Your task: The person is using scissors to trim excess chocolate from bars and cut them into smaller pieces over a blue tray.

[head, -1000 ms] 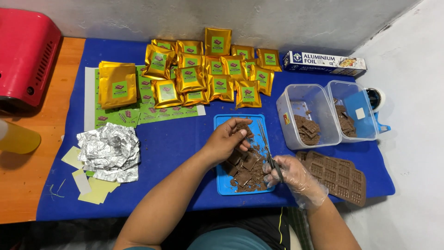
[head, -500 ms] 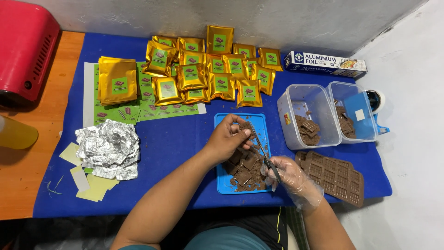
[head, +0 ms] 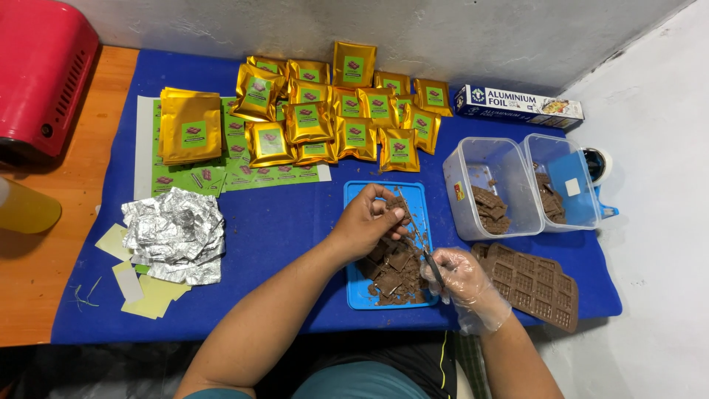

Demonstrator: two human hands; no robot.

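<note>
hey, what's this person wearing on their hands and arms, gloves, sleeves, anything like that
The right hand wears a thin, clear, crinkly plastic glove that ends loosely at the wrist. The left hand is bare, with no glove. Both forearms are uncovered, with no sleeves, and no watch or jewellery shows.

A cluster of gold foil pouches (head: 336,111), each with a square green label, lies behind the blue tray (head: 417,193). Left of them a larger gold pouch (head: 190,125) rests on a sheet of green labels (head: 244,174). A long blue-and-white foil box (head: 517,106) lies behind the tray's right, seemingly closed.
</note>
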